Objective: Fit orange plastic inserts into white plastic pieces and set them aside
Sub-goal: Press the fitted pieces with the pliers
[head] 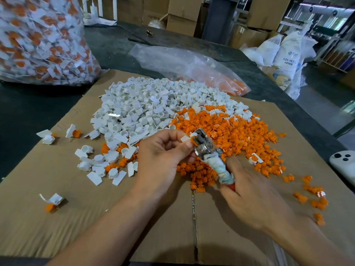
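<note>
Underneath, cardboard (57, 217) on table (28, 112) — boxes (182, 14) behind; left grip (163, 152) round white piece (185, 138); right grip (253, 194) round tool (205, 144).

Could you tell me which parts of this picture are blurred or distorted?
Head view: the bag of finished pieces at top left is blurred; the left hand and metal tool are fairly sharp; the wide lens bows the table edge.

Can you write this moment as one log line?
left hand: pinches white piece; right hand: grips metal tool; metal tool: at orange insert; stage: fitting
</note>
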Motion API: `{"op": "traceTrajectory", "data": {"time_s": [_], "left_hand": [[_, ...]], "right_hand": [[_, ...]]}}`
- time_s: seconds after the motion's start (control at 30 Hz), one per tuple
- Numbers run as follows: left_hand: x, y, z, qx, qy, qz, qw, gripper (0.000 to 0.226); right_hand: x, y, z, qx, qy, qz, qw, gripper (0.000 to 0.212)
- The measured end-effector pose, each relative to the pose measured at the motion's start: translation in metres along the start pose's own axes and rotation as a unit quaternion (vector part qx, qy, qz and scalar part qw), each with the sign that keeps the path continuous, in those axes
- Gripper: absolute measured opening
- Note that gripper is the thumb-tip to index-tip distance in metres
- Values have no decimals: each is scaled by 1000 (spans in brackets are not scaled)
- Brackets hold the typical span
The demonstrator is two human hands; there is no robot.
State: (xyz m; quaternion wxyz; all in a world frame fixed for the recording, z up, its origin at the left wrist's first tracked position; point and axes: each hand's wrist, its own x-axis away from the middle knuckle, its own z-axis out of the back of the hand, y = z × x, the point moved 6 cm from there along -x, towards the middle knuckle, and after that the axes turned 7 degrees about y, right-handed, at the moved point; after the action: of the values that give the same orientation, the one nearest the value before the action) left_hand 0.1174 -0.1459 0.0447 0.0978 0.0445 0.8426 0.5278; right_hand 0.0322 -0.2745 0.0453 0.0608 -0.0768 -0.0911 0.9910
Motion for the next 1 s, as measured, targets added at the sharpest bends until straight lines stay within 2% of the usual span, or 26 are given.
{"op": "traceTrajectory", "data": {"time_s": [0.23,0.53,1.0], "left_hand": [[0,-1,0,-3,1,5,1000,19],[0,-2,1,-17,16,13,1000,22],[-3,-5,4,-28,24,17,999,23]], "right_hand": [[-2,0,-1,-10,5,-3,1000,26],[-5,1,-5,-27,2,-10,1000,19],[-5,2,-10,-57,22,-12,998,29]]}}
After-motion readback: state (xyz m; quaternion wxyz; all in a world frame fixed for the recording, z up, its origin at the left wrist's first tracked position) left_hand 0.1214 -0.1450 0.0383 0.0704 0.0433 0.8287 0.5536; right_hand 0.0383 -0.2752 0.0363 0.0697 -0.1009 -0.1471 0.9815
